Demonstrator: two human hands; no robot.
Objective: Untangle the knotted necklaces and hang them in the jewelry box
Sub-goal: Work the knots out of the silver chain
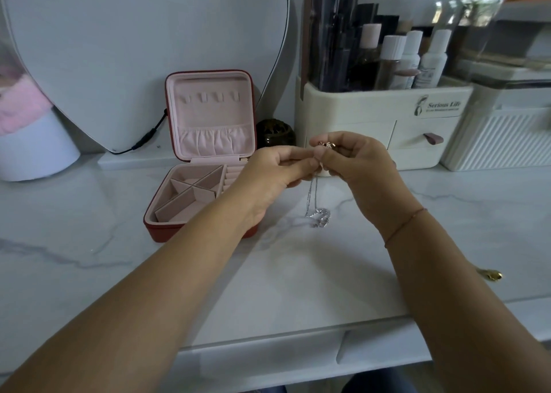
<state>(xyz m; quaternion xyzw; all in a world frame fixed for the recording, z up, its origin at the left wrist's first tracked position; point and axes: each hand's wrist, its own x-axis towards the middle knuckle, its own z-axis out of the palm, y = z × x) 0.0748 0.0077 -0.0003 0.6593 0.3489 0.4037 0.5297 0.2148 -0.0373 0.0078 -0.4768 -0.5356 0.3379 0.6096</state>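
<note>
A red jewelry box [202, 231] with pink lining stands open on the marble top, its lid upright with a row of small hooks [210, 96] and a gathered pocket. My left hand [277, 169] and my right hand [360, 166] meet just right of the box, above the counter. Between their fingertips they pinch a rose-gold pendant [326, 145] and thin chains. A silver necklace [317, 210] hangs down from my fingers, its pendant end touching the counter. The knot itself is hidden by my fingers.
A cream cosmetics organizer [384, 124] with bottles stands behind my hands. A dark round jar [274, 133] sits beside the box lid. A heart-shaped mirror [143, 49] with a black cable leans at the back left. A gold object [492, 274] lies at the right edge.
</note>
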